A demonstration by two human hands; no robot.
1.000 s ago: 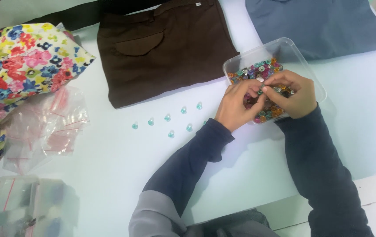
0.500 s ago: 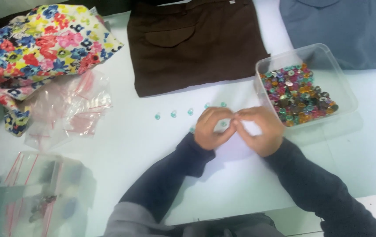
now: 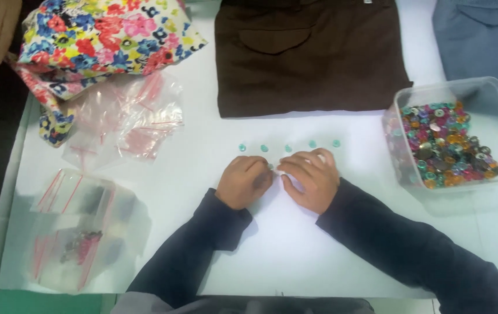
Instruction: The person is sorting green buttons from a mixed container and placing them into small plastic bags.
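Note:
Several small teal buttons (image 3: 288, 147) lie in a row on the white table (image 3: 295, 250). Just below that row my left hand (image 3: 244, 181) and my right hand (image 3: 310, 177) meet fingertip to fingertip. One more teal button (image 3: 271, 167) shows between the tips, pinched by my left fingers. My right hand's fingers are curled together on the table beside it, and I see nothing inside them. At the right stands a clear plastic box (image 3: 452, 87) with many coloured buttons (image 3: 444, 145).
A folded brown garment (image 3: 307, 52) lies behind the row, and a grey-blue one (image 3: 482, 35) at the far right. A floral fabric bag (image 3: 103, 35) sits at the far left. Loose zip bags (image 3: 127, 122) and a stack of them (image 3: 80, 227) lie at the left.
Both hands left the button box and moved left onto the table below the row. They now sit lower and closer together than half a second ago.

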